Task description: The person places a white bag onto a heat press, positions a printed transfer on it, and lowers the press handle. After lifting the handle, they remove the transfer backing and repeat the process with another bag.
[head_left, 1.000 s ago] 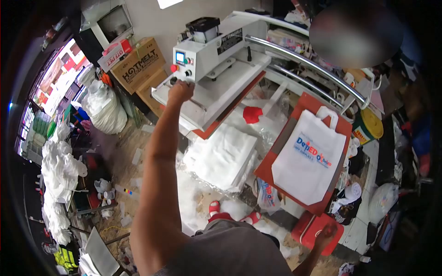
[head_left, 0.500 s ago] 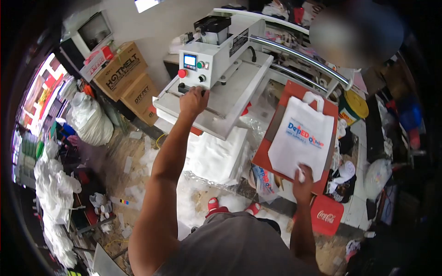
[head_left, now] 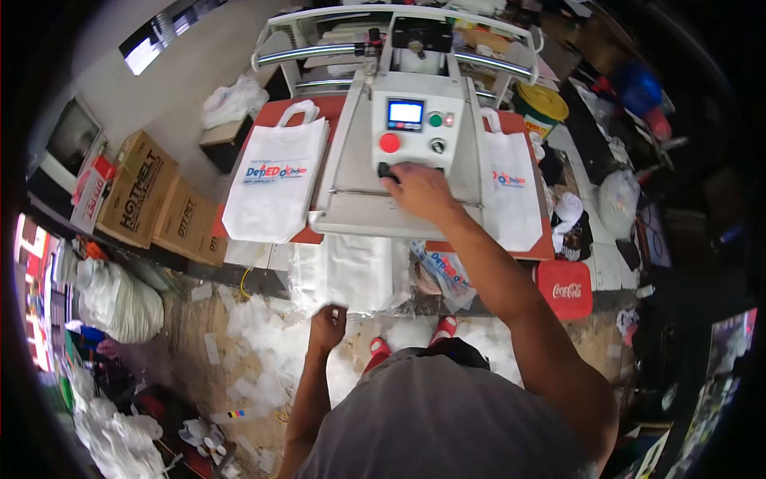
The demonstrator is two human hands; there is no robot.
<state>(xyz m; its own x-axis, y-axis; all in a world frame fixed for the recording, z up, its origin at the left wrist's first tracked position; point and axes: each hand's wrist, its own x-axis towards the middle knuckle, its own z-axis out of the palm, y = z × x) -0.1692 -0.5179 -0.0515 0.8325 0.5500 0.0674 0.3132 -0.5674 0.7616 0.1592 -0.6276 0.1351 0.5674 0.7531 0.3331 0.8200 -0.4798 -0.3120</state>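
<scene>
My right hand (head_left: 423,191) is closed around the black handle (head_left: 388,171) at the front of a white heat press (head_left: 415,104), below its screen and buttons. Part of the grip is hidden under my fingers. Lower down, my left hand (head_left: 328,326) has its fingers curled at the front edge of a plastic-wrapped stack of white bags (head_left: 347,275); what it holds, if anything, is hidden. A white printed tote bag (head_left: 271,203) lies flat on the left red platen (head_left: 307,108). Another printed tote bag (head_left: 511,211) lies on the right platen, partly covered by the press head.
Cardboard boxes (head_left: 137,191) stand at the left. Chrome rails (head_left: 311,54) run behind the press. A red Coca-Cola seat (head_left: 563,289) is at the right, and a yellow-lidded bucket (head_left: 541,106) is behind it. White scraps (head_left: 267,343) litter the floor.
The view has turned left. The press head has moved right along its rails, uncovering the left bag. My right hand left the right bag for the handle; my left hand released the handle and dropped.
</scene>
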